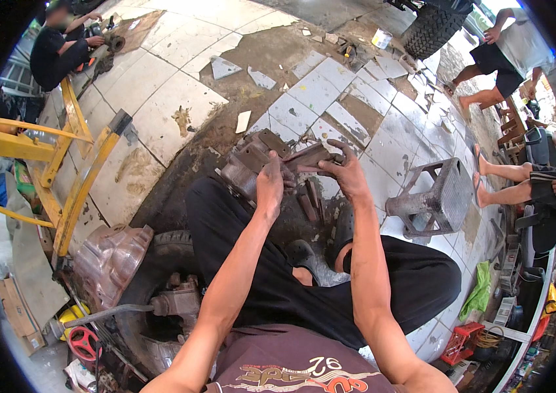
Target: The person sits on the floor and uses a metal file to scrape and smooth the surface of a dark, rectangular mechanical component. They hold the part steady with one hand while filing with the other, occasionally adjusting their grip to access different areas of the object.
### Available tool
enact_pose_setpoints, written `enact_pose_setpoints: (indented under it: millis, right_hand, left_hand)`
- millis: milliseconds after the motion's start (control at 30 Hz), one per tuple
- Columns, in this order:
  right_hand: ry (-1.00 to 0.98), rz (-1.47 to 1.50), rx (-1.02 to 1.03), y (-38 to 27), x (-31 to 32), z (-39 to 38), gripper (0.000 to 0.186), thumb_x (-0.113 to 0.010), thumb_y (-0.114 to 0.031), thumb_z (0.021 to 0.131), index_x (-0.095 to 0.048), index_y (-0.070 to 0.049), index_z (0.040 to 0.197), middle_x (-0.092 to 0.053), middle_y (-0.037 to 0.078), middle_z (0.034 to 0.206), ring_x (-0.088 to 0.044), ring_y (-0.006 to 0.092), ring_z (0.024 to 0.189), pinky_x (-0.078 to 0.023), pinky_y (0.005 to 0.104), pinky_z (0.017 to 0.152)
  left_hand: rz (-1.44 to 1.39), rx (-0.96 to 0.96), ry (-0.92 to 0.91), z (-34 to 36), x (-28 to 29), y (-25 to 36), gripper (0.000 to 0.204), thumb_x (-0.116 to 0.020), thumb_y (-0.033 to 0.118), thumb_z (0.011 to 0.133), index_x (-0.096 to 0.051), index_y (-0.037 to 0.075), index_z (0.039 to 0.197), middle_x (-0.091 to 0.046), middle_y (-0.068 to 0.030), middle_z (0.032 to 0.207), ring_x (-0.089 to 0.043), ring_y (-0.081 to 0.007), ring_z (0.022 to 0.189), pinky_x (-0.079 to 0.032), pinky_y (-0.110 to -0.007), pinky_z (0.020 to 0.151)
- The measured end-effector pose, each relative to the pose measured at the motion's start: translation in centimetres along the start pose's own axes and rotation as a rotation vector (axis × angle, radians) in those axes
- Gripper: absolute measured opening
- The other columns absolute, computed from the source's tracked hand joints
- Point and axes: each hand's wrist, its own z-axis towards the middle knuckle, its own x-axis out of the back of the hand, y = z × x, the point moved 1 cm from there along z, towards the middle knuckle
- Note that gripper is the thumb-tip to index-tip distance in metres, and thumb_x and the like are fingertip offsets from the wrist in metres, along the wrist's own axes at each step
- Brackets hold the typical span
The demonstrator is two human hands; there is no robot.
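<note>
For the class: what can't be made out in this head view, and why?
In the head view:
Part of the metal housing's right side: covered by the left hand.
Right end of the long metal piece: obscured by the right hand.
Vehicle above the large tyre: cut off by the top edge.
Co-worker's round part: too small to identify.

Your left hand [270, 183] and right hand [348, 171] hold a dark metal piece [307, 156] between them, the left just beside a metal housing [242, 171]; whether it touches that is unclear. Slim metal parts [312, 202] lie below, on the tiled floor [160, 98]. Toward the floor's right edge, near your knee, stands a grey stool [441, 204]; toward its left edge, a yellow frame [71, 213] and a bell-shaped casing [109, 265] near a tyre [174, 241].
</note>
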Motion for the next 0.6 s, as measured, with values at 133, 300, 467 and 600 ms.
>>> enact_pose_setpoints:
  millis: [133,300,467,600]
  right_hand:
    - [0.103,-0.100,0.083,0.2,-0.3,0.3,0.069,-0.071,0.009,0.082,-0.040,-0.002,0.144,-0.065,0.020,0.110,-0.067,0.0250,0.100,-0.060,0.0352,0.084]
    - [0.057,-0.114,0.202,0.6,-1.4,0.2,0.072,-0.070,0.010,0.082,-0.040,-0.002,0.146,-0.060,0.023,0.123,-0.065,0.0277,0.108,-0.059,0.0373,0.091]
    - [0.030,-0.161,0.253,1.3,-1.7,-0.2,0.064,-0.073,0.007,0.082,-0.048,-0.001,0.140,-0.061,0.016,0.127,-0.063,0.0234,0.112,-0.055,0.0361,0.096]
    - [0.051,-0.231,0.236,1.9,-1.3,-0.3,0.049,-0.074,0.002,0.084,-0.057,0.000,0.130,-0.066,0.012,0.118,-0.064,0.0180,0.107,-0.054,0.0324,0.093]
  left_hand:
    - [-0.065,0.062,-0.075,-1.0,-0.2,-0.1,0.062,-0.064,0.062,0.091,-0.064,0.000,0.091,-0.065,-0.0068,0.076,-0.064,-0.0158,0.064,-0.052,-0.030,0.057]
    - [0.183,-0.152,-0.029,-0.7,-1.6,0.3,0.049,-0.075,0.048,0.088,-0.068,0.000,0.097,-0.068,-0.0073,0.082,-0.064,-0.0164,0.071,-0.051,-0.031,0.065]
    - [0.379,-0.336,0.102,-0.9,-2.8,1.8,0.045,-0.082,0.040,0.081,-0.071,-0.002,0.096,-0.072,-0.0106,0.083,-0.066,-0.0187,0.072,-0.051,-0.034,0.069]
    - [0.315,-0.335,0.096,-0.2,-3.2,1.8,0.042,-0.080,0.035,0.083,-0.072,-0.004,0.097,-0.073,-0.0117,0.083,-0.066,-0.0184,0.073,-0.051,-0.035,0.070]
